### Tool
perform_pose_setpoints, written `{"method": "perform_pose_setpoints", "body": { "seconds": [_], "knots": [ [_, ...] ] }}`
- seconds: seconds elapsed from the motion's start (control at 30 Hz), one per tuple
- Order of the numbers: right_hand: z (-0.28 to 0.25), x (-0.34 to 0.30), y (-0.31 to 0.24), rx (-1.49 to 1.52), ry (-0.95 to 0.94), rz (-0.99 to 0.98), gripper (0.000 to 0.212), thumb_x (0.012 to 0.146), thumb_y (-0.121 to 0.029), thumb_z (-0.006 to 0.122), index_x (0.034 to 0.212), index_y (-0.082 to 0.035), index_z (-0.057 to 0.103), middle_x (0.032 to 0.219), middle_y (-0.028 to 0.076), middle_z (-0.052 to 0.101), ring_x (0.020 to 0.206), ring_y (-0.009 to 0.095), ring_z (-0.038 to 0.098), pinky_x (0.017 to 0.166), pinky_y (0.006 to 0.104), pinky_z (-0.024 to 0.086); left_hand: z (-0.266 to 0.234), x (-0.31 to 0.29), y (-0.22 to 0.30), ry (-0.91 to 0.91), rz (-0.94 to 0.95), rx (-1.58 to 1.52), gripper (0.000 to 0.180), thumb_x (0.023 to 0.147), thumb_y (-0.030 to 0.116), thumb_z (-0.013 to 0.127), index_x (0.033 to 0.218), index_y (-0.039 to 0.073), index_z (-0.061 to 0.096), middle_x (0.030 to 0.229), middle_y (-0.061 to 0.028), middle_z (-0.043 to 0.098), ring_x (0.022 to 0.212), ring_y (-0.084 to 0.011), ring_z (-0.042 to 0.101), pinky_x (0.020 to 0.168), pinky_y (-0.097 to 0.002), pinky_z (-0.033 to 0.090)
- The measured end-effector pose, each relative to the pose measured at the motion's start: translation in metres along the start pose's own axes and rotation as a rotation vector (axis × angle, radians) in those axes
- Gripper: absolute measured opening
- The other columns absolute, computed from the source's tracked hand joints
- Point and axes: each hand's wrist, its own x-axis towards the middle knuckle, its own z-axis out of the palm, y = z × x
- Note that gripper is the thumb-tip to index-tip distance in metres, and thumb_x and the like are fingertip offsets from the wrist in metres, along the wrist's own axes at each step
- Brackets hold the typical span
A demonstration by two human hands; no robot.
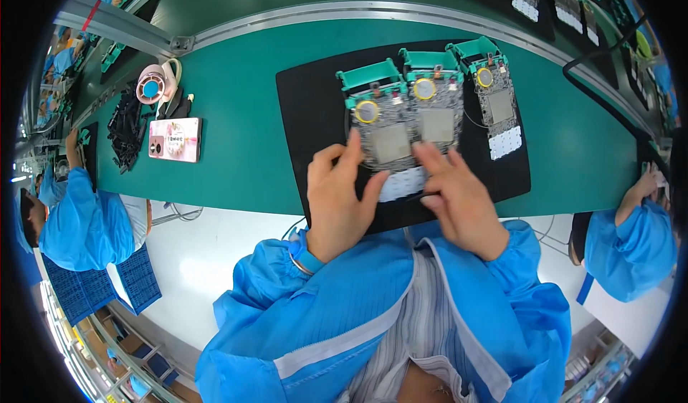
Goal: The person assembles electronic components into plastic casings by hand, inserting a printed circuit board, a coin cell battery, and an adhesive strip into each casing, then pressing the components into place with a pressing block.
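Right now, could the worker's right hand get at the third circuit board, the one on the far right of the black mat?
Probably yes. The right hand rests beside the middle board, and the third circuit board lies uncovered just beyond it on the black mat, with nothing between them.
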Motion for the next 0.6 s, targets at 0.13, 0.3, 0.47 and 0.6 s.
{"method": "perform_pose_setpoints", "body": {
  "seconds": [0.13, 0.3, 0.47, 0.6],
  "knots": [
    [-0.015, -0.015, 0.019, -0.052, 0.182, 0.116, 0.012, 0.085, -0.001, 0.057, 0.093, -0.002, 0.048, 0.135, 0.021, 0.049, 0.125, 0.036, 0.048, 0.104, 0.0481, 0.036, 0.005, 0.007, -0.003, -0.014, 0.204, 0.093, 0.061, 0.070, 0.013, 0.077, 0.124, -0.004, 0.053, 0.089, -0.0091, 0.064, 0.089, -0.0256, 0.054, 0.075, -0.0359, 0.042],
    [0.022, -0.013, -0.013, 0.204, 0.472, 0.228, 0.014, 0.088, -0.004, 0.062, 0.100, -0.001, 0.057, 0.089, 0.015, 0.066, 0.076, 0.027, 0.067, 0.068, 0.0328, 0.052, 0.007, 0.010, 0.006, -0.072, 0.160, 0.007, 0.031, 0.073, 0.012, 0.077, 0.095, 0.004, 0.056, 0.078, -0.0095, 0.050, 0.065, -0.0250, 0.053, 0.056, -0.0339, 0.045],
    [0.057, -0.002, -0.008, 0.244, 0.571, 0.278, 0.018, 0.087, -0.003, 0.063, 0.105, 0.001, 0.059, 0.080, 0.013, 0.066, 0.064, 0.022, 0.066, 0.058, 0.0287, 0.051, 0.014, 0.008, 0.005, -0.142, 0.107, -0.072, 0.017, 0.083, 0.011, 0.067, 0.084, 0.002, 0.053, 0.080, -0.0114, 0.047, 0.065, -0.0278, 0.052, 0.053, -0.0365, 0.044],
    [0.057, 0.001, -0.009, 0.145, 0.603, 0.236, 0.020, 0.085, 0.000, 0.064, 0.104, 0.003, 0.060, 0.080, 0.013, 0.067, 0.062, 0.023, 0.066, 0.055, 0.0284, 0.051, 0.014, 0.008, 0.006, -0.158, 0.066, -0.085, 0.016, 0.085, 0.009, 0.064, 0.081, 0.002, 0.050, 0.080, -0.0128, 0.044, 0.063, -0.0287, 0.051, 0.052, -0.0371, 0.043]
  ]
}}
